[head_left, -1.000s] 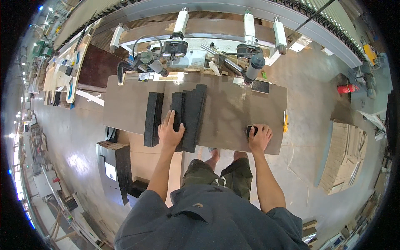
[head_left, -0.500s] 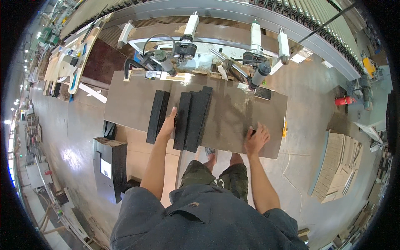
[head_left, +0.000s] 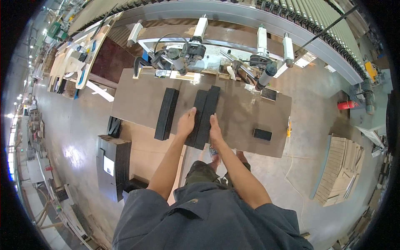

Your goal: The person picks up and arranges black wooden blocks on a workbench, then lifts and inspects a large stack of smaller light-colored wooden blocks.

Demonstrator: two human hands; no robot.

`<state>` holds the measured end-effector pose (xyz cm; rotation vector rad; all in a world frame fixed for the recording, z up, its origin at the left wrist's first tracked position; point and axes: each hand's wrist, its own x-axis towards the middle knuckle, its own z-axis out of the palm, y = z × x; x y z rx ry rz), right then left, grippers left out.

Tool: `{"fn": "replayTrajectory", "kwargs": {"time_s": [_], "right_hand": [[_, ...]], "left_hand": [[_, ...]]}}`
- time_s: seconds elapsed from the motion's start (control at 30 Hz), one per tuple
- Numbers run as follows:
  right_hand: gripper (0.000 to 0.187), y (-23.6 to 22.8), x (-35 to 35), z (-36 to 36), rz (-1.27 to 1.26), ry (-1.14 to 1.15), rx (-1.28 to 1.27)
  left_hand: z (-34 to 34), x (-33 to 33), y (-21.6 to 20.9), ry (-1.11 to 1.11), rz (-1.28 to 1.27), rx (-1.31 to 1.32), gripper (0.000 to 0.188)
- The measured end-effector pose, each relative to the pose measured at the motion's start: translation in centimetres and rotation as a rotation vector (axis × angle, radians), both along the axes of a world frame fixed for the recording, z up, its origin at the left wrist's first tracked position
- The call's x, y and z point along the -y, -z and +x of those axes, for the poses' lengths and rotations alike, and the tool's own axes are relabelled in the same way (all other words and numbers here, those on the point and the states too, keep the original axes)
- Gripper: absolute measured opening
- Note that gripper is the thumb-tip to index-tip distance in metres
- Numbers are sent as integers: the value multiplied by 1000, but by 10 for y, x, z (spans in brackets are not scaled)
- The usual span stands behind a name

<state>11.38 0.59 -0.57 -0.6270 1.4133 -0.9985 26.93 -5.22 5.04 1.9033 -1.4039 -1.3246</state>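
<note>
Two long black stacks of strips (head_left: 207, 118) stand side by side on a brown board tabletop (head_left: 237, 108), the right one set slightly farther back. My left hand (head_left: 186, 122) presses against their left side, thumb up. On the opposite side my right hand (head_left: 215, 130) clasps them, so the strips are squeezed between both palms. Some of my fingers are hidden against the stacks. A separate black stack (head_left: 166, 114) lies to the left, apart from my hands. Toward the front right sits a small black block (head_left: 262, 134), touched by neither hand.
Clamping machinery with a grey cylinder (head_left: 266, 75) runs along the board's far edge, where another small dark block (head_left: 268, 95) lies. A tall dark panel stack (head_left: 113, 166) stands at left, and layered brown sheets (head_left: 339, 171) at right. A red extinguisher (head_left: 347, 104) is farther right.
My right hand has left the small black block and come left to the black strips. My left hand has moved right against their other side. The view has shifted slightly.
</note>
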Motion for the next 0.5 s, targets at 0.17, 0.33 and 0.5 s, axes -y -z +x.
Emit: {"fn": "replayTrajectory", "kwargs": {"time_s": [0.17,0.33,0.5], "right_hand": [[81,-27,-32,-113,-260,-85,-801],[79,-24,-67,-218,-191,-80,-1358],[86,-3,-87,-229,-227,-180,-1438]], "left_hand": [[64,0,-35,-212,-448,920,72],[105,12,-48,-20,28,894,70],[84,15,-78,2,-123,1027,60]]}}
